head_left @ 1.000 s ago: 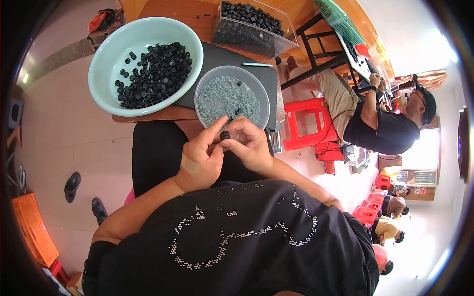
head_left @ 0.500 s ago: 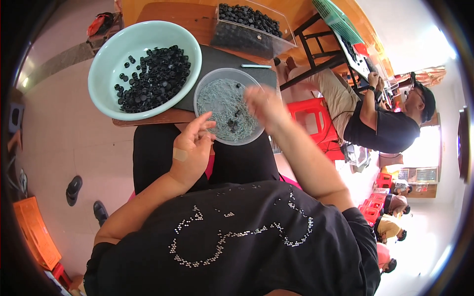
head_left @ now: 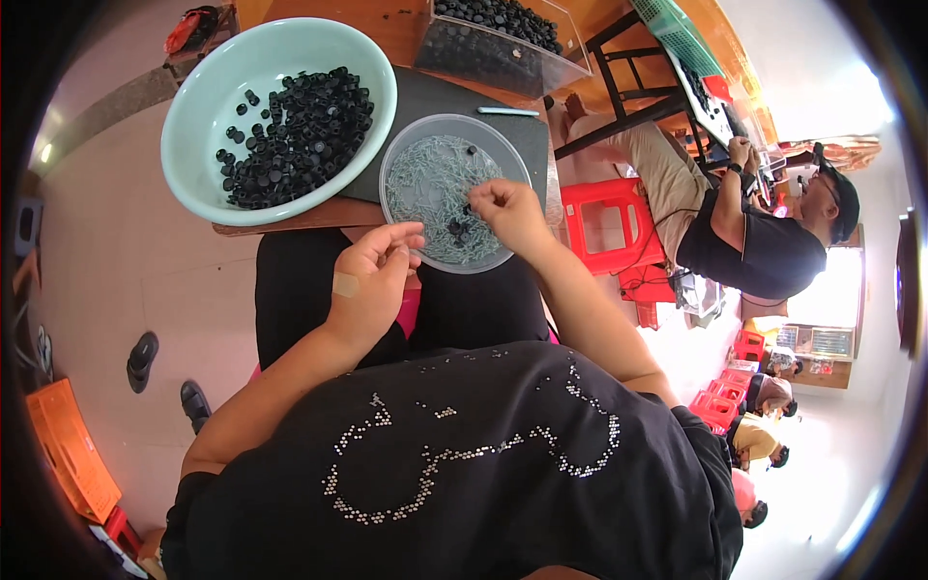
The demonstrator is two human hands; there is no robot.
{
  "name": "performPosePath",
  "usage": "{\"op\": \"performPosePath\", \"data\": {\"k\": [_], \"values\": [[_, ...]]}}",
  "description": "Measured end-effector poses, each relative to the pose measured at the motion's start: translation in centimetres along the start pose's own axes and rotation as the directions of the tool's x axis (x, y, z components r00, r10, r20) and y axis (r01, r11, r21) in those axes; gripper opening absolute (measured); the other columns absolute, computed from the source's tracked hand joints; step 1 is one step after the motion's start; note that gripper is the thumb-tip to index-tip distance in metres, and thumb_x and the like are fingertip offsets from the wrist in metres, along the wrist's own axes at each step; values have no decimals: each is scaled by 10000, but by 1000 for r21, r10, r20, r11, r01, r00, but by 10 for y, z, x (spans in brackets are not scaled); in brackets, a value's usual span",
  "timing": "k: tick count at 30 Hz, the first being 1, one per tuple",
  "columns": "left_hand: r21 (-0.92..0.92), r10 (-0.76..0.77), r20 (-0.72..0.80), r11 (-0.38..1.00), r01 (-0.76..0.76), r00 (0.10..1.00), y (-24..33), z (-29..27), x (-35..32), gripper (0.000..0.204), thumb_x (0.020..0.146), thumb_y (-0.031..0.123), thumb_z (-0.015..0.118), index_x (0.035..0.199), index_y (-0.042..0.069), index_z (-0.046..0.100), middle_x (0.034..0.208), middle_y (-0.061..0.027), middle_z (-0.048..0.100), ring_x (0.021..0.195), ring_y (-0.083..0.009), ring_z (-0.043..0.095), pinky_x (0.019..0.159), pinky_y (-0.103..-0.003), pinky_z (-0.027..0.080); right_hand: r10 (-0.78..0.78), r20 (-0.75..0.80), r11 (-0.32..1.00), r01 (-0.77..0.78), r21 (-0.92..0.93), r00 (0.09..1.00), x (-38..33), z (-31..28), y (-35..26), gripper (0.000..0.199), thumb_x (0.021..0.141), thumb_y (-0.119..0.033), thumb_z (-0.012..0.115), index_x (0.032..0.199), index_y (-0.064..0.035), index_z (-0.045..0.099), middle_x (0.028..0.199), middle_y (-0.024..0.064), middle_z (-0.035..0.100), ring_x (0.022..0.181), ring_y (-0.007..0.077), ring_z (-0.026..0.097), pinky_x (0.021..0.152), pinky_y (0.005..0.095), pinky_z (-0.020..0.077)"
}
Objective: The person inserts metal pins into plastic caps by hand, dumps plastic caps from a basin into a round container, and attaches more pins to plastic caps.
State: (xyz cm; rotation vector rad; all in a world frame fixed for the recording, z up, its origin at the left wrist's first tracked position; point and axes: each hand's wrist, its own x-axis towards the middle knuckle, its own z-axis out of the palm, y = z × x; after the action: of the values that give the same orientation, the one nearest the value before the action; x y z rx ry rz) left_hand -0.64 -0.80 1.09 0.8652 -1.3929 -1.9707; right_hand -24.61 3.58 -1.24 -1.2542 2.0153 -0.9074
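Note:
A round translucent tub [head_left: 394, 253] stands at the table's near edge, just beyond my lap. It holds many thin pale-green pins, which look like small screws [head_left: 418, 184], and several small black caps [head_left: 458, 230]. Over the tub's right side is my right hand [head_left: 512, 217], thumb and fingertips pinched together; whatever lies between them is too small to make out. My left hand [head_left: 371, 275], with a plaster on its back, is at the tub's left rim. Its fingers are curled toward the thumb, and their contents are hidden.
A pale-green basin [head_left: 198, 72] full of black caps [head_left: 300, 135] stands left on the wooden table. Behind are a clear box [head_left: 483, 58] of black parts and a pale stick-like tool [head_left: 507, 111] on a dark mat. A red stool [head_left: 590, 256] and a seated co-worker [head_left: 754, 232] are on the right.
My right hand was blurred over the tub's right rim; it now sits slightly lower and further in, pinched. The left hand's fingers have drawn closer together. The whole view has shifted slightly.

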Motion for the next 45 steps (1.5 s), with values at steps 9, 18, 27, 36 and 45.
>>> {"op": "performPosePath", "data": {"k": [9, 18, 27, 36, 45], "values": [[-17, -157, 71, 987, 159, 985, -10, 4, 0, 245, 926, 48, 465, 1127, -12, 591, 972, -71, 631, 828, -97, 578, 770, -240, 485, -339, 54, 824, 325, -465, 939, -12, 3, 7, 183, 738, -5, 608, 911, -25, 664, 882, 184, 628, 836, 351, 614, 730, 391, 498], [23, -93, 122, 996, 91, 988, -14, 4, 0, 244, 913, 43, 477, 1118, -21, 593, 962, -83, 641, 810, -97, 582, 756, -242, 495, -263, 5, 874, 240, -423, 965, -13, 3, -6, 150, 711, -12, 664, 827, -7, 570, 771, 154, 584, 702, 306, 595, 646, 373, 484], [-27, -169, 126, 984, 173, 978, -22, 3, 2, 251, 909, 66, 493, 1124, -15, 592, 944, -76, 648, 794, -92, 580, 741, -230, 483, -158, -58, 986, 155, -54, 986, -31, 10, -24, 166, 738, -25, 703, 831, -16, 566, 724, 60, 560, 613, 111, 529, 555, 257, 441], [-322, -279, 133, 895, 308, 951, -21, 2, 6, 277, 926, 150, 537, 1136, -26, 579, 960, -76, 644, 806, -105, 594, 744, -243, 489, -268, 32, 960, 264, 89, 963, -59, 34, -56, 169, 752, 23, 688, 888, -20, 597, 797, 18, 568, 653, 68, 516, 568, 203, 427], [-537, -336, 208, 745, 395, 918, -30, -3, 8, 180, 892, 127, 602, 1027, 8, 614, 902, -41, 633, 795, -91, 580, 731, -211, 474, -272, -41, 962, 272, 2, 961, -68, 27, -47, 211, 771, -27, 657, 982, -31, 663, 808, 92, 608, 714, 184, 576, 614, 297, 482]]}}
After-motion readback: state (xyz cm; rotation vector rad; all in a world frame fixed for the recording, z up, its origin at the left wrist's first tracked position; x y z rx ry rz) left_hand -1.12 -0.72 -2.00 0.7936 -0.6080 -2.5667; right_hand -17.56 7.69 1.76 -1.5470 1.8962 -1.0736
